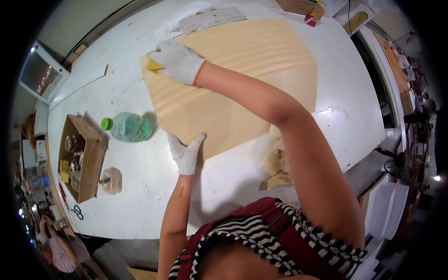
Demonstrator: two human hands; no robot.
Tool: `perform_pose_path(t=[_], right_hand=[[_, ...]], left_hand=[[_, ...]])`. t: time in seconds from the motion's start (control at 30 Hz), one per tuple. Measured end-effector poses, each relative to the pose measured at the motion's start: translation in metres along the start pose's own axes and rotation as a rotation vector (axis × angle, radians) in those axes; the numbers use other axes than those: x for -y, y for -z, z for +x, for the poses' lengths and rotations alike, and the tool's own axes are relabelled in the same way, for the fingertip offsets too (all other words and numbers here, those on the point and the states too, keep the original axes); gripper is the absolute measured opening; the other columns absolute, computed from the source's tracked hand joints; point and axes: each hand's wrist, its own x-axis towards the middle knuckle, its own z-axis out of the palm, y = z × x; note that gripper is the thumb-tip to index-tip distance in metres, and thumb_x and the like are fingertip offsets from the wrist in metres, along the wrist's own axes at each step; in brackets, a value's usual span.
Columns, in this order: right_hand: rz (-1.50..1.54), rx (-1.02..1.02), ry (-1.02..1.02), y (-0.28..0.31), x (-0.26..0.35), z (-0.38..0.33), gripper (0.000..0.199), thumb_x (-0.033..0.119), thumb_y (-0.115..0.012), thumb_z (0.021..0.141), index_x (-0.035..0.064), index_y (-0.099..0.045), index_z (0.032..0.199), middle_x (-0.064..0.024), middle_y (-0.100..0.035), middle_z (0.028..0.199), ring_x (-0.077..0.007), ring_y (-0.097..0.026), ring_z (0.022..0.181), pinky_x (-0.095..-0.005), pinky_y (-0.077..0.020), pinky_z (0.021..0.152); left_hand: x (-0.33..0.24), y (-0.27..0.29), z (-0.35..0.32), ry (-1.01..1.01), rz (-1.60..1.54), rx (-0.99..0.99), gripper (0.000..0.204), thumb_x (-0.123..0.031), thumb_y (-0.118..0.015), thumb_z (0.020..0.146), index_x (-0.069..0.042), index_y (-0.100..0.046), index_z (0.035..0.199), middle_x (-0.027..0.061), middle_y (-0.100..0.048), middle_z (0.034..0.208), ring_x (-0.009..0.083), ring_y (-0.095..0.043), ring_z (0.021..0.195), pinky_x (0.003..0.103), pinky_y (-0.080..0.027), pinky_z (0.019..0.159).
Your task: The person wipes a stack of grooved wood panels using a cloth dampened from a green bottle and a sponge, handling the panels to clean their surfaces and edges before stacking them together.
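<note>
A large cream-coloured sheet (224,112) lies across the white table, its upper part marked with curved parallel ridges. My right hand (175,61), in a white knitted glove with an orange cuff, is on the sheet's upper left part. It grips a flat yellow piece (155,65) that looks like a scraper; most of it is hidden by the glove. At the sheet's lower left edge is my gloved left hand (185,154). Its thumb rests on top of the sheet, and the fingertips seem to go under the edge.
Left of the sheet lies a clear green-tinted bottle (131,127) with a green cap. Farther left are a cardboard box (91,158) holding jars, a clear plastic container (111,181) and scissors (78,212). Crumpled cream material (278,163) lies under my right arm. A whitish board (212,19) sits beyond the sheet.
</note>
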Motion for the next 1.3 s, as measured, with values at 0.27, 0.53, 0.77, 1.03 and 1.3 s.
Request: perform_pose_path(t=[0.27, 0.53, 0.77, 1.03, 1.3], right_hand=[[-0.552, 0.289, -0.44, 0.194, -0.226, -0.139, 0.042, 0.03, -0.061, 0.082, 0.0109, -0.062, 0.12, -0.0175, -0.062, 0.114, -0.037, -0.057, 0.105, -0.0452, -0.0462, 0.091], [-0.506, 0.218, -0.542, 0.211, -0.21, -0.128, 0.056, 0.037, -0.066, 0.081, 0.0147, -0.055, 0.13, -0.0122, -0.06, 0.123, -0.0309, -0.057, 0.112, -0.0395, -0.0461, 0.095], [-0.761, 0.562, -0.365, 0.215, -0.235, -0.123, 0.051, 0.024, -0.066, 0.081, 0.013, -0.055, 0.129, -0.0087, -0.055, 0.131, -0.0312, -0.055, 0.11, -0.0395, -0.048, 0.092], [-0.566, 0.243, -0.327, 0.195, -0.223, -0.134, 0.048, 0.024, -0.069, 0.079, 0.0119, -0.057, 0.123, -0.0118, -0.059, 0.113, -0.0338, -0.056, 0.103, -0.0427, -0.049, 0.087], [-0.759, 0.217, -0.532, 0.235, -0.231, -0.13, 0.051, 0.031, -0.067, 0.08, 0.0108, -0.056, 0.125, -0.015, -0.061, 0.112, -0.034, -0.055, 0.109, -0.0422, -0.0467, 0.092]], left_hand=[[0.007, 0.0, 0.002, 0.071, -0.018, 0.017, 0.068, -0.005, -0.083, 0.067, 0.002, -0.046, 0.124, 0.0122, -0.055, 0.114, 0.0211, -0.055, 0.102, 0.033, -0.047, 0.089], [0.011, 0.002, 0.001, 0.16, -0.022, 0.019, 0.067, -0.003, -0.083, 0.067, 0.002, -0.047, 0.122, 0.0119, -0.055, 0.113, 0.0203, -0.056, 0.101, 0.032, -0.048, 0.088], [0.012, 0.001, 0.001, 0.102, -0.016, 0.001, 0.066, -0.005, -0.083, 0.066, 0.002, -0.048, 0.121, 0.0118, -0.056, 0.112, 0.0208, -0.056, 0.101, 0.033, -0.048, 0.088], [0.011, 0.005, 0.0, 0.114, -0.023, 0.015, 0.068, -0.007, -0.085, 0.065, 0.001, -0.048, 0.122, 0.0124, -0.056, 0.113, 0.0213, -0.056, 0.1, 0.033, -0.048, 0.088], [0.013, 0.0, 0.003, 0.073, -0.049, 0.018, 0.069, -0.007, -0.085, 0.066, 0.001, -0.047, 0.124, 0.0119, -0.056, 0.115, 0.021, -0.055, 0.103, 0.033, -0.047, 0.09]])
